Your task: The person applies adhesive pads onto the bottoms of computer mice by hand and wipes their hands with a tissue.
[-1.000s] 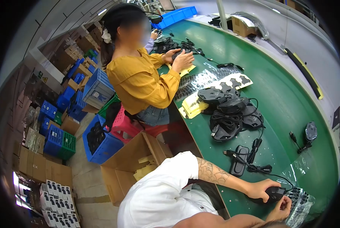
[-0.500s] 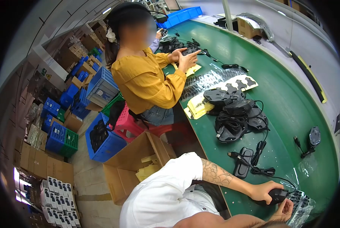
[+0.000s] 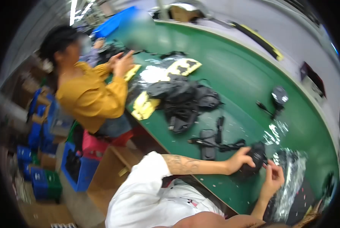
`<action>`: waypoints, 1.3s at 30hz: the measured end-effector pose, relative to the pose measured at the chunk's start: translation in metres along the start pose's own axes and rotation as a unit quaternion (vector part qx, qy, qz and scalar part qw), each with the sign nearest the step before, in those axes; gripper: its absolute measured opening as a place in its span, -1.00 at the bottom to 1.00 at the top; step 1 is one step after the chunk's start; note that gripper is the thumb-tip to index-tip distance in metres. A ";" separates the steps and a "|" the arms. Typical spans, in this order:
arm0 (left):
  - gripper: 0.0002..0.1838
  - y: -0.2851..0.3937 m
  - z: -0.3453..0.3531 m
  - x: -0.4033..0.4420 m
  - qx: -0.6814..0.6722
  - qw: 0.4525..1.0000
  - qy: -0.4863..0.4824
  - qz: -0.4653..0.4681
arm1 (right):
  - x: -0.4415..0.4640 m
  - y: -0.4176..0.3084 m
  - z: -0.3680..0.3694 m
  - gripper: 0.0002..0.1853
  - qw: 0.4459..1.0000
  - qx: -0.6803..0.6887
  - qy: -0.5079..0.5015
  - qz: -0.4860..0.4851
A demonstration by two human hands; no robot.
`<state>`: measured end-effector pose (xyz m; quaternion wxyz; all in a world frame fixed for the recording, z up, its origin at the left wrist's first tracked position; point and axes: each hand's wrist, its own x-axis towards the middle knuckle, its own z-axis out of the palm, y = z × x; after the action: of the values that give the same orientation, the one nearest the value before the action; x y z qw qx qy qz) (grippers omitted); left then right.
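My left hand (image 3: 239, 161) is wrapped round a black computer mouse (image 3: 256, 155), holding it just above the green bench. At the mouse's right edge, my right hand (image 3: 272, 177) has thumb and fingers pinched together; what lies between them is too small and blurred to make out. Clear plastic packaging (image 3: 291, 178) lies right beside my right hand. Left of the held mouse, a dark oblong block (image 3: 208, 152) rests on the bench with a black cable (image 3: 231, 146) across it.
Further up the green bench (image 3: 238, 102) lie a heap of black mice (image 3: 181, 95), yellow die-cut sheets (image 3: 144, 106) and another mouse (image 3: 279, 95) near the wall. A co-worker in a mustard top (image 3: 90, 98) stands at the left edge. An open cardboard box (image 3: 105, 171) is below.
The camera view has swung, shifting the bench and co-worker leftward in the picture. My left hand keeps hold of the mouse, tilted up more now. My right fingers have come to its edge.
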<state>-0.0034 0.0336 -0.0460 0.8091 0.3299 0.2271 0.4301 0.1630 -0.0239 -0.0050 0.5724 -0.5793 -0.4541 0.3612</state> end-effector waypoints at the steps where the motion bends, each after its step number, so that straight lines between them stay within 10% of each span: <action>1: -0.37 -0.007 -0.007 0.002 -0.012 1.000 0.014 -0.022 | -0.001 -0.001 0.001 -0.96 1.000 -0.010 0.015 -0.022; 39: -0.42 0.009 0.021 -0.020 0.138 0.988 -0.065 -0.012 | -0.012 -0.007 0.012 -0.90 0.995 0.093 0.044 0.002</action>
<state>-0.0051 0.0131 -0.0236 0.7739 0.4627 0.2352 0.3628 0.1473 -0.0314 0.0000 0.6422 -0.5402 -0.3917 0.3773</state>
